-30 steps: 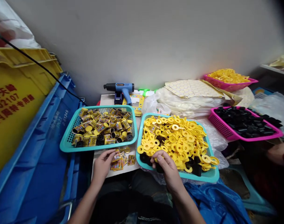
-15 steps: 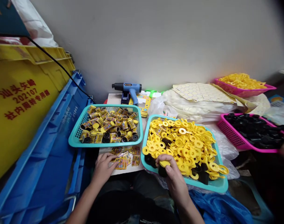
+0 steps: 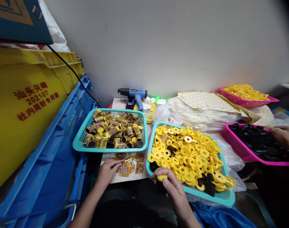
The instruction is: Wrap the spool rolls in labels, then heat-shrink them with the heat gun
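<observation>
My right hand [image 3: 170,186] is wrapped round a small black canister with a yellow cap [image 3: 162,178], held upright at the near left corner of the yellow-parts basket. The canister's black body is mostly in shadow. At the table's front edge, my left hand [image 3: 108,172] has thumb and fingertips pinched together at the left side of a small pile of printed plastic labels [image 3: 128,167]; a label's edge appears to be between them. Behind that pile, a turquoise basket [image 3: 111,149] holds many canisters wrapped in such labels.
Another turquoise basket [image 3: 224,201] is heaped with yellow cap parts [image 3: 184,152]. A blue heat gun [image 3: 137,93] stands by the wall. Pink baskets [image 3: 236,147] are on the right, where another person's hand [image 3: 285,136] reaches in. Blue crates [image 3: 49,142] border the left.
My left fingertips have drawn together at the labels. My right hand has shifted slightly left and down with the canister. The other person's hand has come over the black parts; the camera view has turned slightly.
</observation>
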`<state>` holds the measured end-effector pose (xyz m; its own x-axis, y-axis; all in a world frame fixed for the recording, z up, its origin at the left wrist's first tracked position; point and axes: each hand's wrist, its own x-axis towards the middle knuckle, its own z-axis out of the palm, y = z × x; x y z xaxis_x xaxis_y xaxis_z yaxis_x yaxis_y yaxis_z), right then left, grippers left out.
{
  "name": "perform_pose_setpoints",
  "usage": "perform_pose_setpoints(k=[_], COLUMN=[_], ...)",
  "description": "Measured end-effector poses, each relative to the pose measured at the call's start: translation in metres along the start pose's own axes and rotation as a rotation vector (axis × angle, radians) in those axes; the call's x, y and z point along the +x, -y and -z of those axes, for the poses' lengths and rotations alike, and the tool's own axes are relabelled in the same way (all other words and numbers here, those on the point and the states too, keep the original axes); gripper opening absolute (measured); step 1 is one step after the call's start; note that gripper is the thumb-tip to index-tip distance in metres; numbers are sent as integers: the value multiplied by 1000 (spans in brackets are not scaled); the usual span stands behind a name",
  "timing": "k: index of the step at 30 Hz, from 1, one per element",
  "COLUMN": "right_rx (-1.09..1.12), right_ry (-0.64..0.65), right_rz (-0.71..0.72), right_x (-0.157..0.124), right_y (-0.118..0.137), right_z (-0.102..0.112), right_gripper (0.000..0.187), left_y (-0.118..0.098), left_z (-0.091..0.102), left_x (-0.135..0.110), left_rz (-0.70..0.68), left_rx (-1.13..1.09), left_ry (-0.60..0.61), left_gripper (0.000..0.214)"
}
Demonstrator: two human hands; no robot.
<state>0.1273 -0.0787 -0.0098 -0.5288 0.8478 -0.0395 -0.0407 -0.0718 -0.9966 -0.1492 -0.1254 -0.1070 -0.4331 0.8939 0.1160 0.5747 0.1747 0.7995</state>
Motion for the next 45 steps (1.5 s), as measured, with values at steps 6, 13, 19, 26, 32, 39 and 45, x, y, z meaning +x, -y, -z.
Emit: perform_pose_setpoints(k=[6, 13, 19, 26, 32, 39, 45], right_rx=[-237, -404, -66, 328, 287, 120, -61], right_ry=[321, 240, 322, 78, 130, 116, 64], right_rz=[-513, -351, -123, -80, -182, -229, -91], right_x=[15, 25, 13, 40, 45, 39, 34], right_y=[-32, -54, 17, 25, 15, 10, 3], right_z=[-31, -43, -28, -20, -20, -14, -22], right_gripper=[29, 44, 30, 30, 30, 35, 35], left_y=[-2, -37, -80, -100, -100, -101, -112], left_z=[6, 17, 32, 33, 29, 28, 26], left_x=[-8, -22, -23, -24, -24, -23, -21], left_rz=[-6, 249, 268, 142, 111, 104, 179], left_rx=[-91, -407, -503, -439, -438, -433, -571], left_ry=[-95, -173, 7, 54, 49, 186, 284], left_gripper=[28, 66, 34, 28, 31, 27, 26])
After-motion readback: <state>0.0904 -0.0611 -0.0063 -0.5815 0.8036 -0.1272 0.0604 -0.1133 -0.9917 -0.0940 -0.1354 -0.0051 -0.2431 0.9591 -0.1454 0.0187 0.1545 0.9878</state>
